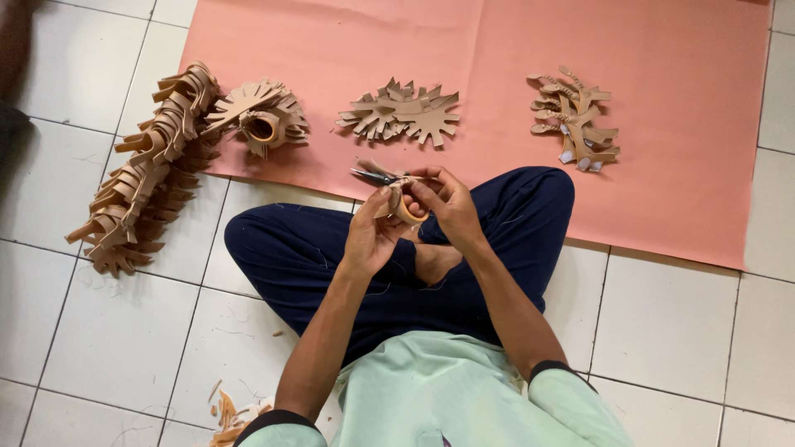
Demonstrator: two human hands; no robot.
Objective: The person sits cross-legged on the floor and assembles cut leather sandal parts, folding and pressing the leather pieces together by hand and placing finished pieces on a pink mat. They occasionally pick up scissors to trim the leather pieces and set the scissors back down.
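Observation:
I sit cross-legged on a tiled floor. My left hand and my right hand meet above my knees, both gripping a small tan leather loop piece. Small scissors stick out to the left from between my fingers, at the near edge of a pink sheet. Which hand holds the scissors I cannot tell.
On the pink sheet lie a pile of flat tan cutouts, a pile of strips at the right and a folded bundle. A long row of finished tan loops lies on the tiles at the left. Scraps lie by my left elbow.

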